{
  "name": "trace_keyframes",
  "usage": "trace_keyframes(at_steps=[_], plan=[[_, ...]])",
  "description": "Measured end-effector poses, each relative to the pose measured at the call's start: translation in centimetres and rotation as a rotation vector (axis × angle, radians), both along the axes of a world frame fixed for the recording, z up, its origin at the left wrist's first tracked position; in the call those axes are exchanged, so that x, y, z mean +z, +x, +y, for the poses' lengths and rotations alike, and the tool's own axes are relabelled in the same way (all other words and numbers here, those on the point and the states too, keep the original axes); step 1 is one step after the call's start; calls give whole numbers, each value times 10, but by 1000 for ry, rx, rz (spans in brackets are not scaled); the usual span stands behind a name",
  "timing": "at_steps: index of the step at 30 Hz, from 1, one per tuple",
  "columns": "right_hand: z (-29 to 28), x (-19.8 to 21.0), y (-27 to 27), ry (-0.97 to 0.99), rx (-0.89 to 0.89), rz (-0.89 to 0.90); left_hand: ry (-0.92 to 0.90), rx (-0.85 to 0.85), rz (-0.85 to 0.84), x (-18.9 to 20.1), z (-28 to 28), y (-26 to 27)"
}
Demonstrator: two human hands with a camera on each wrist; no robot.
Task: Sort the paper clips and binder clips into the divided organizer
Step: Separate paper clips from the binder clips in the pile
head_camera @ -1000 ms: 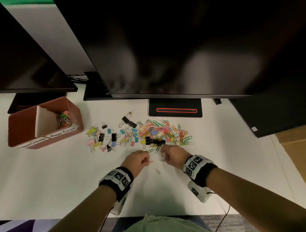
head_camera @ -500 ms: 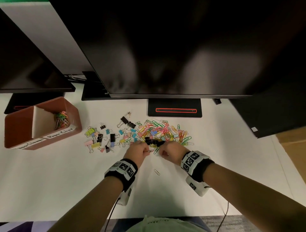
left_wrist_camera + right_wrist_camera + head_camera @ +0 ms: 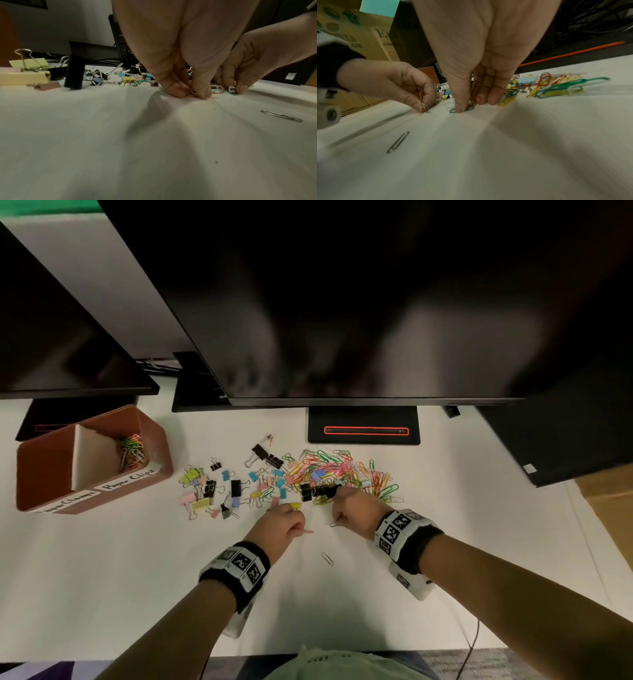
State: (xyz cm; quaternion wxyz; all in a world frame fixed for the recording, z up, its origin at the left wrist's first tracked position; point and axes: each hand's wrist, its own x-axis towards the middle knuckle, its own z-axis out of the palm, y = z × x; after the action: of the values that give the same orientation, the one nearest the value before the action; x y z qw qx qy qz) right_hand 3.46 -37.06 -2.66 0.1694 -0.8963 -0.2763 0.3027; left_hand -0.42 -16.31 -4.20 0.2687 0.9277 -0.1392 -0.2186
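Observation:
My left hand [image 3: 292,524] pinches a few coloured paper clips, one pink clip [image 3: 307,531] sticking out; the left wrist view shows its fingertips [image 3: 202,94] down on the table. My right hand [image 3: 338,519] sits at the near edge of the paper clip pile [image 3: 342,470], thumb and fingers pinching a green paper clip [image 3: 462,109] against the table. Binder clips [image 3: 233,487] lie scattered left of the pile. The brown organizer [image 3: 161,440] stands far left, with paper clips [image 3: 132,451] in its right compartment.
A lone silver paper clip [image 3: 327,558] lies between my wrists. A large monitor [image 3: 342,302] overhangs the desk, its base [image 3: 363,426] just behind the pile. A cardboard box [image 3: 609,508] sits at the right edge. White desk surface [image 3: 102,577] stretches toward me.
Both hands reached forward to the near edge of the pile. The left hand has since drawn back slightly with its clips; the right hand stays at the pile's edge.

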Motion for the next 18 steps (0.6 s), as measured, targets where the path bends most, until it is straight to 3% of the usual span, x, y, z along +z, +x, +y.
trace_keyframes(at_steps=[10,18], plan=[[-14,2,-13,53,-45,63,-66,-146,81,10,-17,-21],[10,4,1,47,-7,-13,76,-236,113,11,-39,-22]])
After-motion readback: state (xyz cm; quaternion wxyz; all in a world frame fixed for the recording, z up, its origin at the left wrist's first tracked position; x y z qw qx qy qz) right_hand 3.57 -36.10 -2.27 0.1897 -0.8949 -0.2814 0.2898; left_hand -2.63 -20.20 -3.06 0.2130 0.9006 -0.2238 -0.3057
